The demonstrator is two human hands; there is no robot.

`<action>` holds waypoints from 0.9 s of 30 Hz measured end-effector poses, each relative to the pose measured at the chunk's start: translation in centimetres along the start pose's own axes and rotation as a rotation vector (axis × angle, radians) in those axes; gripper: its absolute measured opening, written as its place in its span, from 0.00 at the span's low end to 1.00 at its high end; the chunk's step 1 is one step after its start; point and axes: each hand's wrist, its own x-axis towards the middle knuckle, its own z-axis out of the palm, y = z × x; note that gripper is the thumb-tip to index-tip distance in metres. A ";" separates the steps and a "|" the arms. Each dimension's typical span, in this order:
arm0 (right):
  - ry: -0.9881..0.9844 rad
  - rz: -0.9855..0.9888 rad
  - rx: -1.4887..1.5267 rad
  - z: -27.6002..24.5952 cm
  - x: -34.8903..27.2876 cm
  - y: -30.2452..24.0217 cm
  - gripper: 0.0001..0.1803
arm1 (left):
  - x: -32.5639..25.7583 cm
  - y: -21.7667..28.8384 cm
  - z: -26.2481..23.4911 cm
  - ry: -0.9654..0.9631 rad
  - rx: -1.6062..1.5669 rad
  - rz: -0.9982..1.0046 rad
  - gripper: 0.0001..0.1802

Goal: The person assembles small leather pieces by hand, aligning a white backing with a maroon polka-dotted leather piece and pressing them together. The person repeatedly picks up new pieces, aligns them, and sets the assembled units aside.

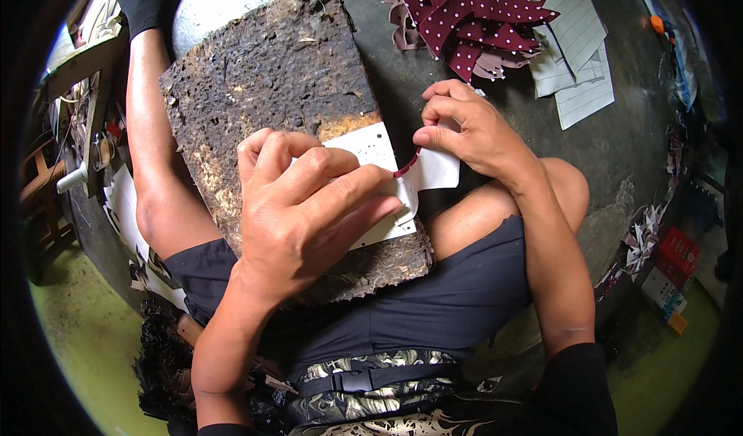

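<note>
A white sheet (365, 145) with small dark dots lies on a thick, worn board (271, 72) across my lap. From its right side, a thin white piece with a dark red edge (438, 169) bends up past the board's edge. My left hand (298, 200) is over the dotted sheet, its index finger and thumb pinched at the near end of the red edge. My right hand (474, 130) is closed, thumb against bent fingers, at the piece's upper end. The left fingers hide part of both the sheet and the piece.
Beyond the board's right corner is a pile of dark red, white-dotted cut pieces (472, 14). Lined paper sheets (576, 56) lie beside it on the dark floor. My bare leg (155, 142) stretches along the board's left side. Paper scraps (642, 238) and a red box (678, 255) are at the right.
</note>
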 end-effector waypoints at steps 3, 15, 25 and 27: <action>0.271 -0.006 -0.280 0.3 -0.4 -1.8 0.13 | 0.0 0.1 0.3 0.025 0.011 0.003 0.18; 0.067 -0.036 0.570 3.5 -2.7 -6.2 0.16 | -0.3 0.0 0.3 0.036 0.000 -0.010 0.18; 0.051 0.040 0.632 3.6 -3.1 -5.5 0.17 | -0.5 0.5 0.4 0.048 0.119 0.051 0.21; 0.049 0.073 0.635 3.4 -3.1 -5.8 0.17 | -0.7 0.5 0.4 0.042 0.137 0.060 0.21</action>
